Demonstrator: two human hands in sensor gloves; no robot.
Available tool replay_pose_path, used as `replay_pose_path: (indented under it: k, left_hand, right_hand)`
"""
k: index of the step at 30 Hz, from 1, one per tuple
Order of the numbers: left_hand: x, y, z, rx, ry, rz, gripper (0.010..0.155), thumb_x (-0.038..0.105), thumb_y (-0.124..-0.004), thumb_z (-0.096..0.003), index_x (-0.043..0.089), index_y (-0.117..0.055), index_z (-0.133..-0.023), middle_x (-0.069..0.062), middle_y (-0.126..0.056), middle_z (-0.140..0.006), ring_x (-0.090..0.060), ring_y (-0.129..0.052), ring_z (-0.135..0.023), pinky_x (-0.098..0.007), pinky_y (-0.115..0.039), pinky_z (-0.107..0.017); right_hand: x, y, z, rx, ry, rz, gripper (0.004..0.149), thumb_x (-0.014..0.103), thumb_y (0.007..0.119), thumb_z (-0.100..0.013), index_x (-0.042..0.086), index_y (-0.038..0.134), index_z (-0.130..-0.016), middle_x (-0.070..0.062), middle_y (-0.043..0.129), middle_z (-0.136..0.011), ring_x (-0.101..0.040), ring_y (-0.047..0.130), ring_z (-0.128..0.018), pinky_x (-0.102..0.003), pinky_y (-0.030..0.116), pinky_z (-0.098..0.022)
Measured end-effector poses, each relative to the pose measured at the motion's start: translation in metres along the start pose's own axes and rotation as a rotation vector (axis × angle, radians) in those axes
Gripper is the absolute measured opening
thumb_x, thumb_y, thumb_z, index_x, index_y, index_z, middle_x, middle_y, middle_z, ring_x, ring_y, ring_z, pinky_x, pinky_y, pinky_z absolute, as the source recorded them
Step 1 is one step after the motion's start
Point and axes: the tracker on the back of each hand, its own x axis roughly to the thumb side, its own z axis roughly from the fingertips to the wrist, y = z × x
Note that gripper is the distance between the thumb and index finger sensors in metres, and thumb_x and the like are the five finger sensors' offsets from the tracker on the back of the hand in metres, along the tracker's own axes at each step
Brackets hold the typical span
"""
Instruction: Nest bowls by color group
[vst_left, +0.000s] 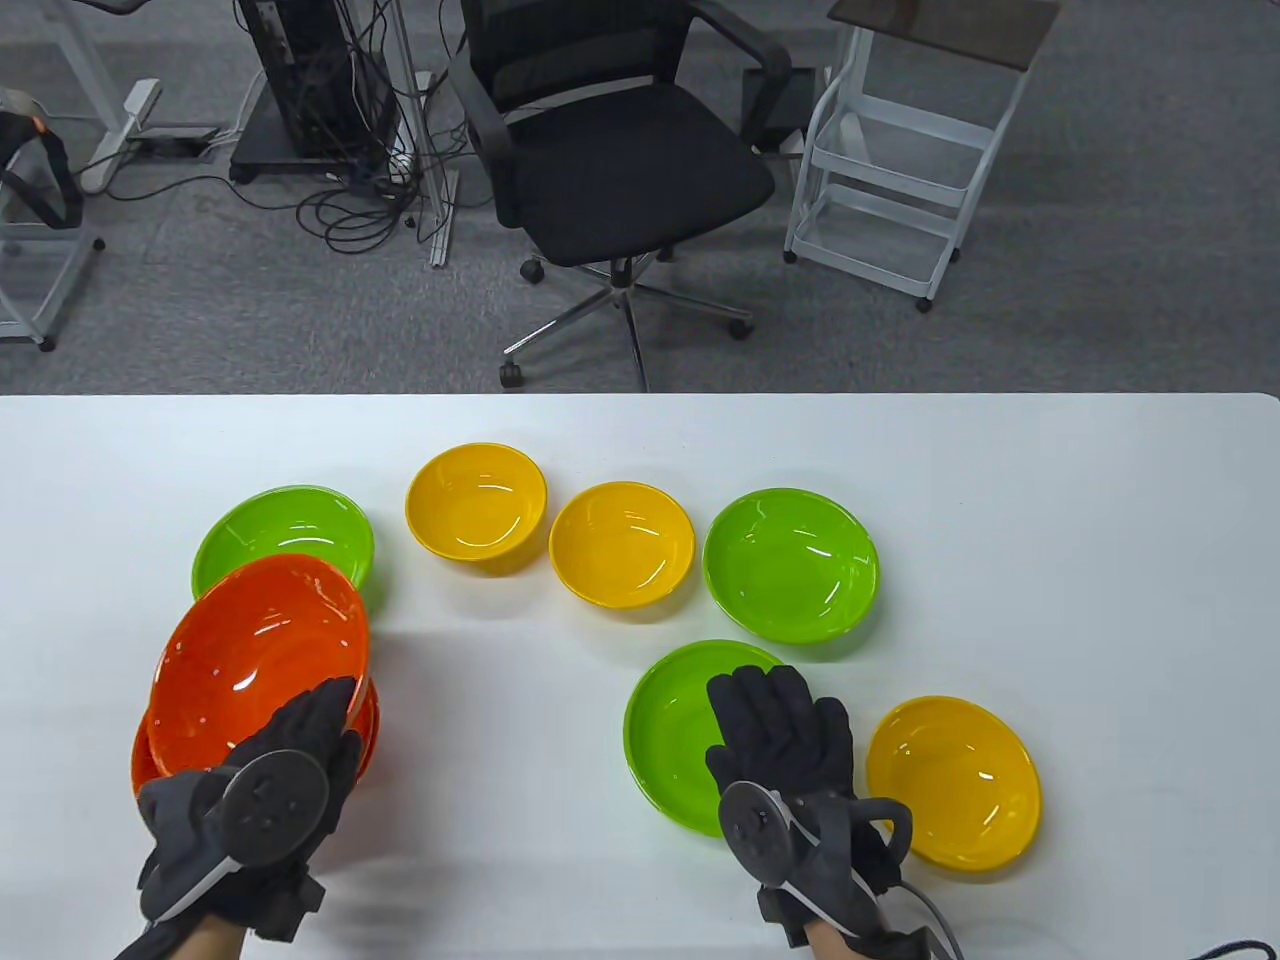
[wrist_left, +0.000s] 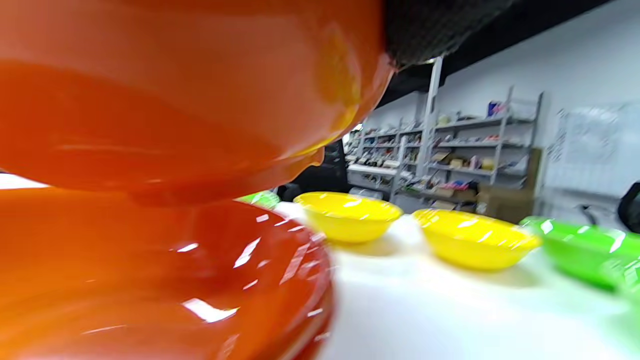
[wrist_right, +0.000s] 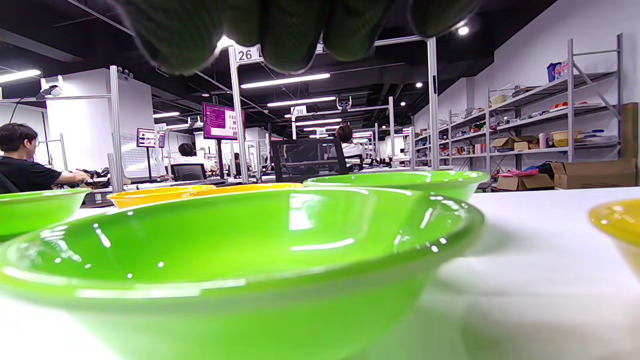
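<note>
White and wide, the table (vst_left: 1000, 520) stood before an office chair (vst_left: 620, 170) and a floor strewn with cables. At its near left corner the left hand (vst_left: 270, 790) gripped the near rim of an orange bowl (vst_left: 260, 660), fingers over the lip, and held it tilted, far edge raised, above the orange stack (wrist_left: 165, 280) sitting directly beneath it. In the left wrist view a thin gap showed between the held bowl's underside and the stack, so the drop looked nearly straight down, needing only levelling. The right hand (vst_left: 790, 740) lay with fingers extended over the near-right rim of the near green bowl (vst_left: 680, 730); whether they pressed or merely hovered I could not tell. Two more green bowls sat apart, one far left (vst_left: 285, 530), one far right (vst_left: 790, 565). Three yellow bowls remained unnested: two at the back (vst_left: 476, 505) (vst_left: 622, 545), one at near right (vst_left: 955, 780). All were glossy, shallow, round plastic, likely slippery at the rim.
</note>
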Motion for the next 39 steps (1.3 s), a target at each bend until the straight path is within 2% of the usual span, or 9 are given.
replay_pose_path:
  k: [4,10,13,16,21,26,28,34,39]
  left_hand:
    - [-0.014,-0.019,0.005,-0.064,0.029,-0.092,0.053,0.037,-0.07,-0.0523,0.014,-0.071,-0.1,-0.013,-0.09,-0.097,-0.036,-0.097,-0.088,-0.051,-0.089,-0.062]
    - [-0.015,-0.041,0.015,-0.093,-0.002,-0.182,0.052,0.038,-0.07,-0.0519,0.016,-0.072,-0.099,-0.011,-0.092,-0.096,-0.035,-0.098,-0.087,-0.05,-0.089,-0.061]
    - [-0.016,-0.051,0.018,-0.132,-0.007,-0.146,0.052,0.037,-0.07,-0.052,0.017,-0.073,-0.1,-0.011,-0.092,-0.097,-0.035,-0.097,-0.088,-0.051,-0.088,-0.062]
    - [-0.016,-0.053,0.018,-0.118,-0.002,-0.146,0.053,0.038,-0.067,-0.0525,0.017,-0.071,-0.101,-0.011,-0.091,-0.098,-0.035,-0.097,-0.089,-0.051,-0.087,-0.063]
    - [-0.019,-0.058,0.019,-0.184,-0.023,-0.1,0.06,0.046,-0.057,-0.0509,0.017,-0.07,-0.102,-0.012,-0.088,-0.101,-0.037,-0.094,-0.092,-0.054,-0.083,-0.065]
    - [-0.02,-0.059,0.019,-0.196,-0.016,-0.1,0.062,0.047,-0.057,-0.0506,0.016,-0.069,-0.103,-0.013,-0.088,-0.101,-0.037,-0.094,-0.092,-0.054,-0.083,-0.066]
    - [-0.02,-0.062,0.018,-0.24,-0.02,-0.076,0.064,0.05,-0.056,-0.0501,0.016,-0.069,-0.103,-0.014,-0.086,-0.102,-0.039,-0.091,-0.093,-0.056,-0.081,-0.066]
    - [-0.022,-0.053,0.016,-0.209,0.009,-0.038,0.068,0.055,-0.053,-0.0496,0.018,-0.068,-0.104,-0.013,-0.085,-0.104,-0.04,-0.09,-0.095,-0.057,-0.08,-0.067]
    - [-0.015,-0.013,-0.001,-0.116,0.023,-0.05,0.07,0.058,-0.055,-0.0495,0.018,-0.065,-0.107,-0.013,-0.081,-0.108,-0.042,-0.087,-0.097,-0.058,-0.078,-0.069]
  right_hand:
    - [0.0,0.0,0.0,0.003,0.003,0.003,0.062,0.046,0.068,-0.054,0.032,0.045,-0.109,0.003,0.052,-0.119,-0.028,0.05,-0.113,-0.059,0.048,-0.081]
    - [-0.002,0.003,-0.001,0.019,0.031,0.001,0.061,0.046,0.068,-0.054,0.032,0.045,-0.109,0.002,0.053,-0.118,-0.029,0.051,-0.113,-0.059,0.048,-0.08]
    - [-0.001,0.003,-0.002,0.027,0.03,0.003,0.062,0.046,0.069,-0.054,0.032,0.045,-0.109,0.002,0.053,-0.118,-0.029,0.051,-0.113,-0.059,0.048,-0.08]
    - [0.0,0.004,-0.001,0.034,0.025,0.01,0.062,0.045,0.069,-0.054,0.032,0.046,-0.109,0.002,0.053,-0.118,-0.029,0.051,-0.113,-0.059,0.048,-0.08]
    - [0.001,0.005,-0.001,0.046,0.024,0.009,0.062,0.045,0.069,-0.053,0.031,0.046,-0.109,0.002,0.053,-0.118,-0.029,0.051,-0.113,-0.059,0.048,-0.08]
    - [0.001,0.005,-0.001,0.052,0.028,0.006,0.062,0.045,0.069,-0.053,0.032,0.046,-0.109,0.002,0.053,-0.118,-0.029,0.051,-0.113,-0.059,0.048,-0.08]
    - [0.001,0.005,-0.001,0.057,0.028,0.005,0.062,0.046,0.069,-0.053,0.031,0.046,-0.109,0.002,0.053,-0.119,-0.029,0.051,-0.113,-0.059,0.048,-0.08]
    - [0.001,0.004,-0.001,0.058,0.023,0.004,0.062,0.046,0.069,-0.053,0.031,0.046,-0.109,0.002,0.053,-0.119,-0.029,0.051,-0.113,-0.059,0.048,-0.08]
    - [0.001,0.005,-0.001,0.054,0.025,-0.001,0.062,0.046,0.069,-0.053,0.031,0.046,-0.109,0.002,0.053,-0.119,-0.029,0.051,-0.113,-0.059,0.048,-0.08]
